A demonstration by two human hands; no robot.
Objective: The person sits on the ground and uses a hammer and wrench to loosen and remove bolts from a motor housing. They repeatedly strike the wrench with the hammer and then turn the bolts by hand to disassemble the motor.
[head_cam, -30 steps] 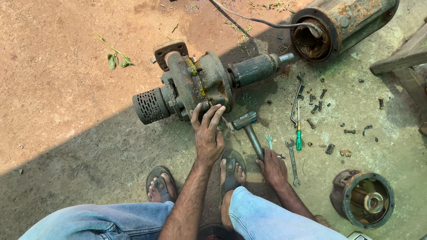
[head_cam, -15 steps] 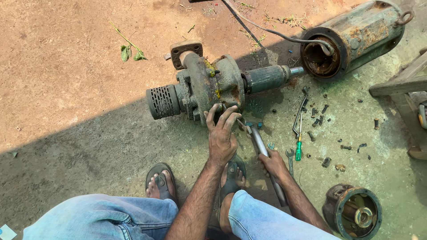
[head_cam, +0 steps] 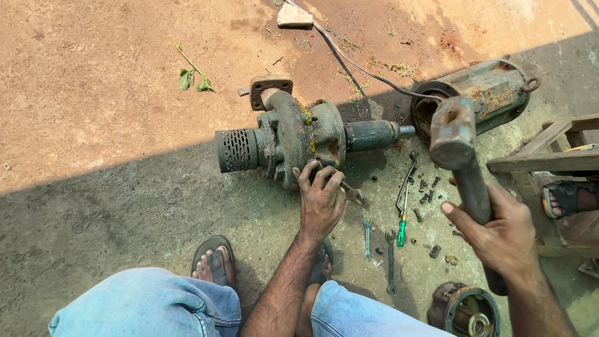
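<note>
Fingers of the left hand (head_cam: 321,203) spread open against the rusty pump (head_cam: 299,137) lying on the ground; the right hand (head_cam: 499,234) grips a hammer (head_cam: 458,156), head raised above its knuckles.

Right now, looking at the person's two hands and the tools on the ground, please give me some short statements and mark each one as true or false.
1. The right hand holds a hammer raised off the ground. True.
2. The left hand rests on the ground, far from the pump. False: it touches the lower side of the pump body.
3. A screwdriver with a green handle lies on the ground between the two hands. True.
4. The person's feet are bare. False: a sandal is on the visible foot.
5. The perforated strainer is on the pump's right end in the picture. False: it is on the left end.
</note>
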